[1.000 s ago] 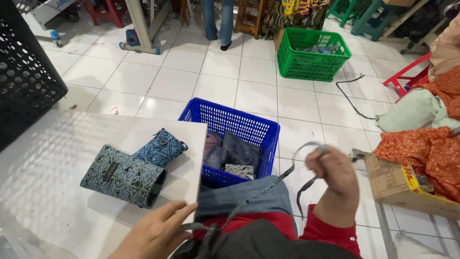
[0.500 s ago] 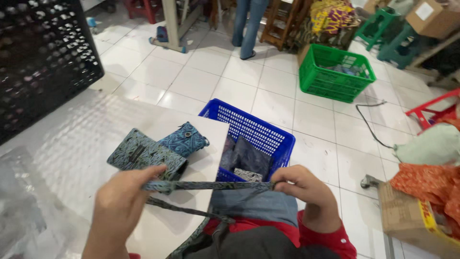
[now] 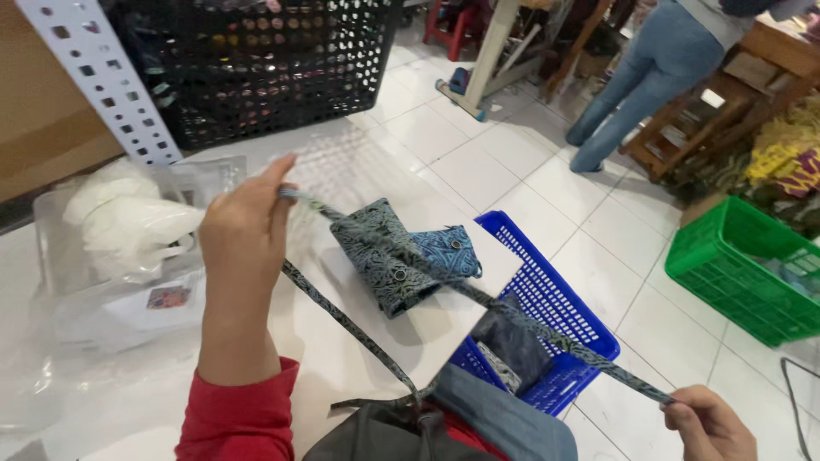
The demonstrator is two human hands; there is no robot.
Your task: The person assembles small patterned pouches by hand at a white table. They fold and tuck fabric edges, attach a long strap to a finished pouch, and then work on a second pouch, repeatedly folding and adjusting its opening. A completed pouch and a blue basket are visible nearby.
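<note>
Near edge, above the white worktop (image 3: 359,358): both hands grip one long, narrow blue-patterned fabric strap (image 3: 521,320), left hand (image 3: 243,230) pinching its far end, right hand (image 3: 709,427) closed on the near end, stretching it taut, apparently to straighten it. Beyond lie two patterned fabric pouches (image 3: 401,256); a blue plastic basket (image 3: 555,299) stands on the floor.

Even, bright indoor light falls from above and washes the white bench (image 3: 359,341) and the pale floor tiles (image 3: 478,171) close to overexposure, with soft sheen on the clear plastic (image 3: 102,324) at the left and only faint, short shadows under the pouches (image 3: 401,256) and the strap (image 3: 547,333). The wide lens bends straight lines near the edges, so the perforated rail (image 3: 102,77) and the black crate (image 3: 256,60) lean outward. The left hand (image 3: 243,239) is fairly sharp, while the right hand (image 3: 709,427) at the lower corner and the far background look slightly smeared and soft.
</note>
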